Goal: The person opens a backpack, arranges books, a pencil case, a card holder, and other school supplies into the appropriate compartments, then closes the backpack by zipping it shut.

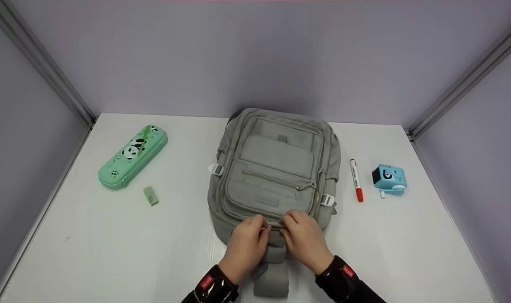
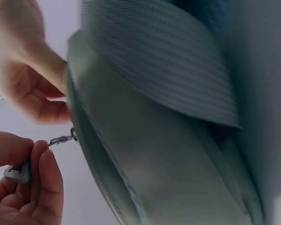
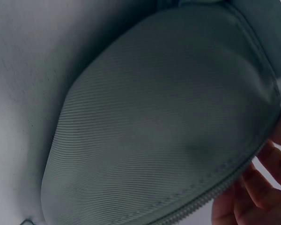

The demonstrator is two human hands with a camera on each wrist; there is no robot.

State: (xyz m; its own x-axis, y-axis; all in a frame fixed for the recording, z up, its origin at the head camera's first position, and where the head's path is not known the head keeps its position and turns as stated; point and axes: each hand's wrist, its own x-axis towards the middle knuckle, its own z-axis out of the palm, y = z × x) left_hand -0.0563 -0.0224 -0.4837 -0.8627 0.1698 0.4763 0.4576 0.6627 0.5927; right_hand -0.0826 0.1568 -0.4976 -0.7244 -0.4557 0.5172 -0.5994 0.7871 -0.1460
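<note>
The grey backpack (image 1: 274,168) lies flat in the middle of the white tabletop (image 1: 407,252), its top end toward the person, where the left hand (image 1: 246,244) pinches a zipper pull (image 2: 18,172) and the right hand (image 1: 304,240) grips the fabric just beside it. If the pull is dragged at an angle to the track, the zipper could snag. If the right hand's grip slackens, I judge the limp bag may slide or bunch toward the red marker (image 1: 356,180).

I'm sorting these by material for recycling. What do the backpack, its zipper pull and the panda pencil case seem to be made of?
Backpack: woven fabric, matte grey-green, with a fine ribbed weave in the wrist views. Zipper pull, pinched by the left hand: likely moulded plastic or rubber on a small metal link. Pencil case: smooth, mint-green moulded shell, probably EVA or plastic.
</note>
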